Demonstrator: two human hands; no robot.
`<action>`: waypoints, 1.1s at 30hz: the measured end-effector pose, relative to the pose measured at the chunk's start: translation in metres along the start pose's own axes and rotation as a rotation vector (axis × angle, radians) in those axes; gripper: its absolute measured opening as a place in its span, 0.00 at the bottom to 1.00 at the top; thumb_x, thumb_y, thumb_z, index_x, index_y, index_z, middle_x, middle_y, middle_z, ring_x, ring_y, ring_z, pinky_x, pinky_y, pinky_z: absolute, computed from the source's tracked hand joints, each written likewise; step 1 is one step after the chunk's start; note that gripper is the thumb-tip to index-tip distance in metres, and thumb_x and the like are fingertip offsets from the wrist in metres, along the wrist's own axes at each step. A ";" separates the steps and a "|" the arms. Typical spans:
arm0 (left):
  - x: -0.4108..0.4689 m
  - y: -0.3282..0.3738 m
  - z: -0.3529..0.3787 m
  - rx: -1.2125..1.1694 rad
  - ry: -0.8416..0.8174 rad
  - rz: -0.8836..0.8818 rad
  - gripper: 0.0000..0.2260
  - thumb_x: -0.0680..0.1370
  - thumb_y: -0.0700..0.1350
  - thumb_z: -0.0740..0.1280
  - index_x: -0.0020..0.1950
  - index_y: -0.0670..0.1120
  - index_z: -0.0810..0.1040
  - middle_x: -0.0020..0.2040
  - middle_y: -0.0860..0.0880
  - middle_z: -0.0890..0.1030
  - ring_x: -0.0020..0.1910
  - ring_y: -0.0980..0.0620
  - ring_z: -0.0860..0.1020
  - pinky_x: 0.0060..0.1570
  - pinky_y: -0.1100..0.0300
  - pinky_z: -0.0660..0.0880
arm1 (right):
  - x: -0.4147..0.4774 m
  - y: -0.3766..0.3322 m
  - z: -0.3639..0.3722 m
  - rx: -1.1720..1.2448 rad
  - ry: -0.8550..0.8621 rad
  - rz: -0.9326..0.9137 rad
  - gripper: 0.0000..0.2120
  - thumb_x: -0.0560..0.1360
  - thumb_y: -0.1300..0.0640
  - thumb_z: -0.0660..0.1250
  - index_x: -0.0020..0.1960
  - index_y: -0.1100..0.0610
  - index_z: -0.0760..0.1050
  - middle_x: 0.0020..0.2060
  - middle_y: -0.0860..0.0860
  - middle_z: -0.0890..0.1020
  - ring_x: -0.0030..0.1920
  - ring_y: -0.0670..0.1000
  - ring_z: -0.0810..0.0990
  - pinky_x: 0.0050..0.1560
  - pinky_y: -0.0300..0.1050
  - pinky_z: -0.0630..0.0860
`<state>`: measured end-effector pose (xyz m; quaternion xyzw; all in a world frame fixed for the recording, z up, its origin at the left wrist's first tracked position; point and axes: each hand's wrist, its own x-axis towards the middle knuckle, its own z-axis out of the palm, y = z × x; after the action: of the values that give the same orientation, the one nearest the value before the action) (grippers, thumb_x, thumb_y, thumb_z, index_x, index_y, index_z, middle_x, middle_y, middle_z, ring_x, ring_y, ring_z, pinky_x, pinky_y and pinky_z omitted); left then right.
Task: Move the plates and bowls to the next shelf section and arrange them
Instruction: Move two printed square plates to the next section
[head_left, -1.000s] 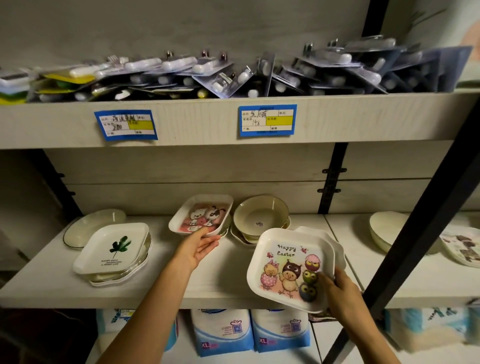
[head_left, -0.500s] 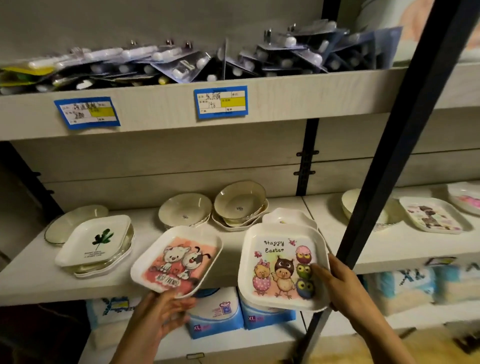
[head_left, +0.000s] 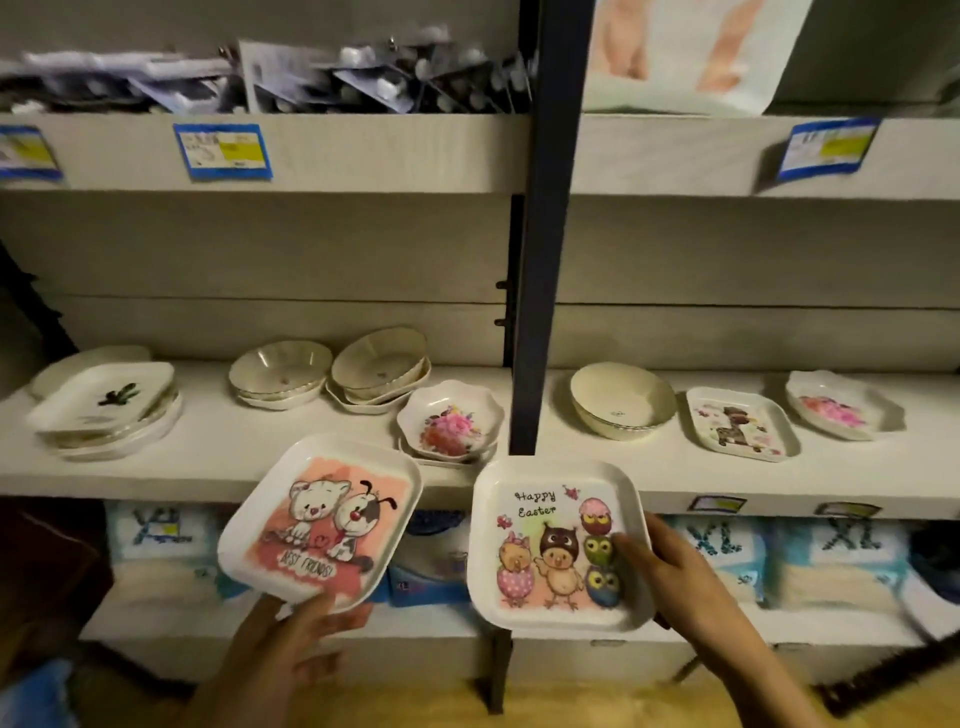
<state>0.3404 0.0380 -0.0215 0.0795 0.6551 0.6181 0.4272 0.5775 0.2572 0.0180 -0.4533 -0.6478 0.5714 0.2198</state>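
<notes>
In front of the shelf, low in view, your left hand (head_left: 296, 639) is clamped on the near edge of the Best Friends plate (head_left: 322, 525), thumb on the rim, fingers under it. The plate is tilted, held in the air in front of the left shelf section, apart from the board. Your right hand (head_left: 670, 571) grips the right side of the Happy Easter plate (head_left: 556, 545), thumb on the printed face by the owls, fingers behind the rim. That plate hangs just below the black upright post (head_left: 540, 260), also off the shelf.

Behind the plates, on the lower shelf, sit XL packs (head_left: 717, 561).

On the middle shelf (head_left: 234, 457), left section: a flower plate (head_left: 449, 421) on a small stack just beside the post, two stacks of cream bowls (head_left: 280, 371) further back, and a leaf plate (head_left: 104, 400) on top of a plate stack at the far left, with a round plate (head_left: 88, 358) behind it.

Right section, in a row and apart from each other: a cream bowl stack (head_left: 621, 405), a giraffe plate (head_left: 740, 423), a pink scalloped plate (head_left: 841, 405).

On the top shelf: blurred blister packs (head_left: 363, 78), with blue labels (head_left: 223, 150) on the front edge.
</notes>
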 end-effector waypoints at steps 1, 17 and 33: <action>0.001 -0.003 0.014 -0.028 -0.001 -0.016 0.08 0.75 0.45 0.66 0.53 0.44 0.76 0.35 0.46 0.86 0.36 0.46 0.85 0.28 0.56 0.78 | -0.002 0.002 -0.016 -0.002 -0.002 -0.010 0.12 0.79 0.58 0.59 0.42 0.44 0.72 0.39 0.43 0.82 0.29 0.37 0.81 0.21 0.25 0.68; -0.014 -0.022 0.178 0.061 0.006 0.128 0.07 0.76 0.40 0.65 0.53 0.49 0.75 0.38 0.46 0.87 0.44 0.47 0.84 0.29 0.57 0.78 | -0.001 0.035 -0.165 0.079 0.072 -0.011 0.09 0.79 0.60 0.60 0.48 0.47 0.73 0.39 0.50 0.83 0.25 0.37 0.80 0.19 0.28 0.68; 0.003 -0.036 0.381 0.033 0.000 0.119 0.05 0.79 0.42 0.60 0.50 0.45 0.76 0.38 0.46 0.86 0.35 0.51 0.85 0.25 0.61 0.77 | 0.129 0.072 -0.344 -0.150 0.062 -0.021 0.03 0.78 0.56 0.62 0.50 0.51 0.73 0.40 0.51 0.82 0.34 0.49 0.80 0.20 0.34 0.69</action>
<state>0.6048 0.3145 -0.0048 0.1253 0.6592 0.6315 0.3886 0.8144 0.5472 0.0064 -0.4789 -0.6865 0.5048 0.2112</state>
